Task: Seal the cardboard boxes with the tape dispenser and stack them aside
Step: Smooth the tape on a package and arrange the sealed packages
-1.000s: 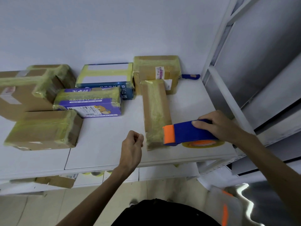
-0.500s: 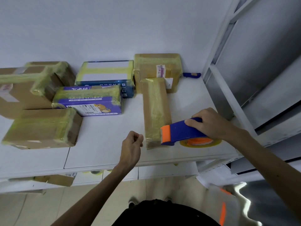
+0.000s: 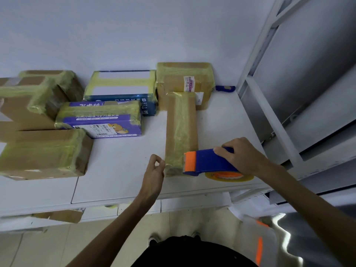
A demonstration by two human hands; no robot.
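Place: parcel packing room or storeroom
Signs: tape-wrapped brown cardboard parcels point(image 3: 44, 153) along white table's point(image 3: 119, 170) back edge; grey metal shelving point(image 3: 273, 122) beside its right edge

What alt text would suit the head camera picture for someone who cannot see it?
A person's right hand grips a blue and orange tape dispenser at the near end of a long narrow cardboard box on a white table, while the left hand, fingers curled, hovers beside that end. More taped boxes lie toward the wall.
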